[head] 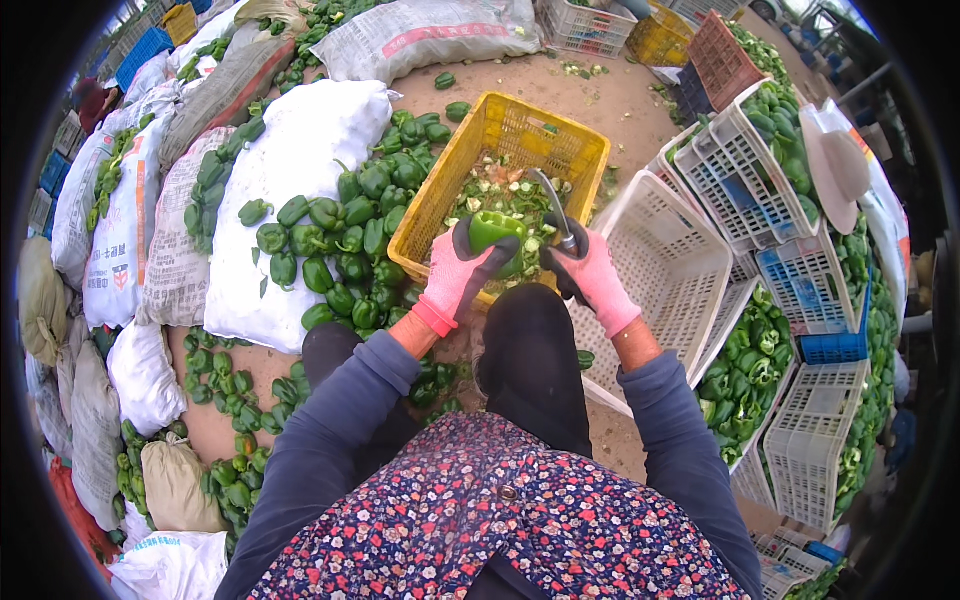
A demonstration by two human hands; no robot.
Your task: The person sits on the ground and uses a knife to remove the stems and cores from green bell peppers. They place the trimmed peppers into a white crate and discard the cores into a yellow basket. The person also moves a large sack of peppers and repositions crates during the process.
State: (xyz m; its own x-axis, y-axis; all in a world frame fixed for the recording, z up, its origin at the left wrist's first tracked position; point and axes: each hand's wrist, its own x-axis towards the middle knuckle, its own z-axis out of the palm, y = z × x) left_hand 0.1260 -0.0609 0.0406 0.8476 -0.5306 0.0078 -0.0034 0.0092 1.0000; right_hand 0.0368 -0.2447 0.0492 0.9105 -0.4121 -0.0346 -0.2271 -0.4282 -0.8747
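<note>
My left hand (466,266), in a pink and dark-palmed glove, holds a green bell pepper (496,229) whose top looks cut open. In the same kind of glove, my right hand (589,270) grips a knife with a curved metal blade (553,201), the blade pointing up and away from me. Both hands are over the near part of a yellow plastic crate (433,196). Inside it lie green and pale pepper trimmings (474,193). Whole green bell peppers (360,210) are heaped against the crate's left side.
A white plastic crate (667,247) stands tilted by my right knee. Beyond it, stacked crates (742,169) hold green peppers. A full white sack (292,165) lies left of the pepper heap, with more sacks (176,240) further left. A printed sack (442,34) lies at the back.
</note>
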